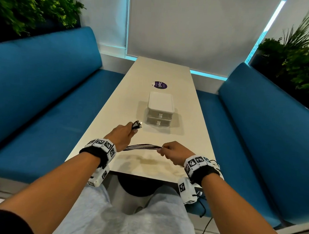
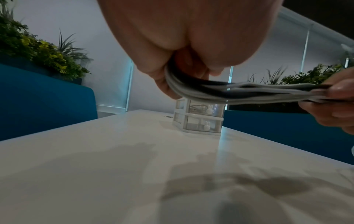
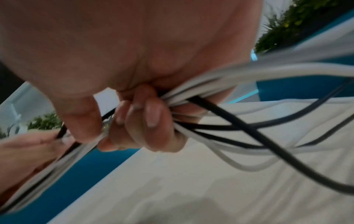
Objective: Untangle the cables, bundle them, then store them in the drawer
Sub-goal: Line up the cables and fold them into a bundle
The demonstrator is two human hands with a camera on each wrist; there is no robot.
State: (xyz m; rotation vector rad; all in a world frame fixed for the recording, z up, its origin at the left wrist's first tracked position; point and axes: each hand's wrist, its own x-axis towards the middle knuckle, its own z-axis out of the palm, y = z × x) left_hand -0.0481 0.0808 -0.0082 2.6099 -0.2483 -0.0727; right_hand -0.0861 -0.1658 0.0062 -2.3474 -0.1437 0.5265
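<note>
**Booth table, cables held taut between both hands**

Booth w/ blue benches either side, white table (image 1: 169, 73) running down the middle toward a blind.

Cables (image 1: 141, 147), white + black mix, are stretched as one flat band above the table's near edge, between the two hands. Left hand (image 1: 122, 134) has its fingers curled round the plug ends; connectors (image 1: 137, 125) poke out past the fingers toward the drawers. Right hand (image 1: 173, 152) pinches the band w/ curled fingers (image 3: 151, 115); behind it, in the right wrist view, loose loops trail off and cross each other. So: untangle looks mostly done on the held stretch, bundling is prob. the step in hand, tail not yet tidy.

Drawers (image 1: 160, 113): small 2-tier clear unit mid-table, just beyond the left hand, both drawers closed. Top one already seems to hold sth wiry, can't tell what. Purple sticker (image 1: 160, 85) further back. Plants in both far corners.

Risks from here:
- crossed tail loops could knot again if coiled w/o straightening first
- the pinch may let thin strands slip out, so the band splays
- both hands busy, so nothing free to open a drawer; the light unit could slide when pulled
- bundle too fat/springy for a shallow drawer.
</note>
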